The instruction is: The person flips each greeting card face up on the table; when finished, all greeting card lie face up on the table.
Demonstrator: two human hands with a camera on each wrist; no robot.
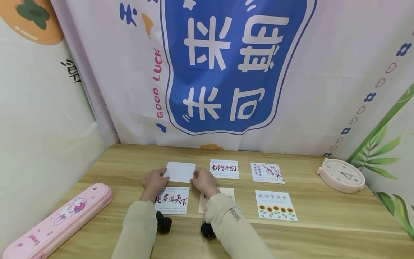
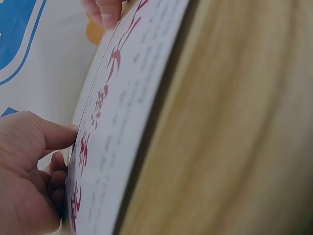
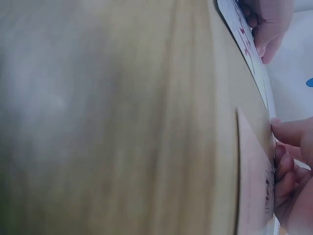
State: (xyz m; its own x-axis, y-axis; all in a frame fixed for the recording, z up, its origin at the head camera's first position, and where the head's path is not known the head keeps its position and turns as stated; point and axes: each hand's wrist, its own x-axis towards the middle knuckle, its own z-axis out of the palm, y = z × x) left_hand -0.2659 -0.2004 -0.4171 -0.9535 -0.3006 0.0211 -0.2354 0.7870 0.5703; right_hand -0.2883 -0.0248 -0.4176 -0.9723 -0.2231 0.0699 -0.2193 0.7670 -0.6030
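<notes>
Plain white rectangular card (image 1: 179,172) sits mid-worktop toward the back edge, held between both hands. Left hand (image 1: 154,181) pinches its left edge, right hand (image 1: 203,181) its right edge. Printed cards lie just beside; light wooden worktop (image 1: 323,216) carries all.

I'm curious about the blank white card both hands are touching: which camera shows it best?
The head view: the blank white card lies whole between the left hand and right hand. Neither wrist view shows it clearly, only printed cards seen edge-on.
</notes>
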